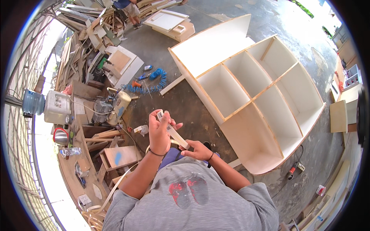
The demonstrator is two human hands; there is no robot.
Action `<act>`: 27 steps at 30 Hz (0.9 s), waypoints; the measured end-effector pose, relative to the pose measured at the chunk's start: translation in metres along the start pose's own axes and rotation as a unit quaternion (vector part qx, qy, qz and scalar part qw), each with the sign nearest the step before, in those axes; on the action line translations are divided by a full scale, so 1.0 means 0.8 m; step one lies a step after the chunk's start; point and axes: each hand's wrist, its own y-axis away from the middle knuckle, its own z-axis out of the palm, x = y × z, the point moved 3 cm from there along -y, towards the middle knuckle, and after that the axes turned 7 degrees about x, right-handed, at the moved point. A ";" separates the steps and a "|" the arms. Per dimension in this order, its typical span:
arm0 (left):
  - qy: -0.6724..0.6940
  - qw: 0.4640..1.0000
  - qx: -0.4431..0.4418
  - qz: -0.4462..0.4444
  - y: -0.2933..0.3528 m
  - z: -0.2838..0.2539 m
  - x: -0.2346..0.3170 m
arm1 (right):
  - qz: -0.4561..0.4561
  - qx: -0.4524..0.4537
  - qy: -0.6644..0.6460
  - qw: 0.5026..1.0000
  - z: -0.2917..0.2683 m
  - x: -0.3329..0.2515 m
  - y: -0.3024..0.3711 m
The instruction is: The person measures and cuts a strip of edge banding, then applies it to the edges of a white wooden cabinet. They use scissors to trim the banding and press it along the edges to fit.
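Observation:
In front of my chest I hold a slim, flat, whitish bar [177, 136] with a printed label near its upper end; its exact kind is not clear. My left hand [159, 133] is raised and closed around the upper end, thumb along it and some fingers loosely curled. The lower end, where a dark bit shows, is pinched by my right hand [198, 150]. To the right of both hands lies a large white cabinet [252, 101] with several open compartments and bare wooden edges. Neither hand touches it.
Left of me stand a compressor [122, 101] and a wooden workbench [83, 154] with loose items. A coiled blue air hose [158, 77] lies on the floor ahead. Scrap boards [73, 57] pile up at far left. A red-and-black power tool [292, 171] sits by the cabinet's right corner.

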 end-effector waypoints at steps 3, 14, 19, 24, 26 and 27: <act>0.048 0.998 -0.018 -0.024 -0.035 -0.008 0.012 | 0.017 0.085 0.026 0.996 -0.028 0.001 0.007; 0.047 0.980 -0.145 -0.127 -0.204 -0.023 0.042 | 0.055 0.235 0.125 0.962 -0.074 -0.037 -0.034; -0.008 0.976 -0.171 -0.138 -0.289 -0.037 0.094 | 0.101 0.283 0.182 0.936 -0.068 -0.068 -0.113; -0.104 0.983 -0.143 -0.047 -0.380 -0.049 0.119 | 0.124 0.293 0.201 0.927 -0.075 -0.097 -0.174; -0.077 0.982 -0.162 -0.062 -0.404 -0.047 0.125 | 0.101 0.283 0.240 0.923 -0.078 -0.115 -0.190; -0.050 0.979 -0.184 -0.070 -0.412 -0.044 0.130 | 0.086 0.318 0.250 0.910 -0.075 -0.122 -0.198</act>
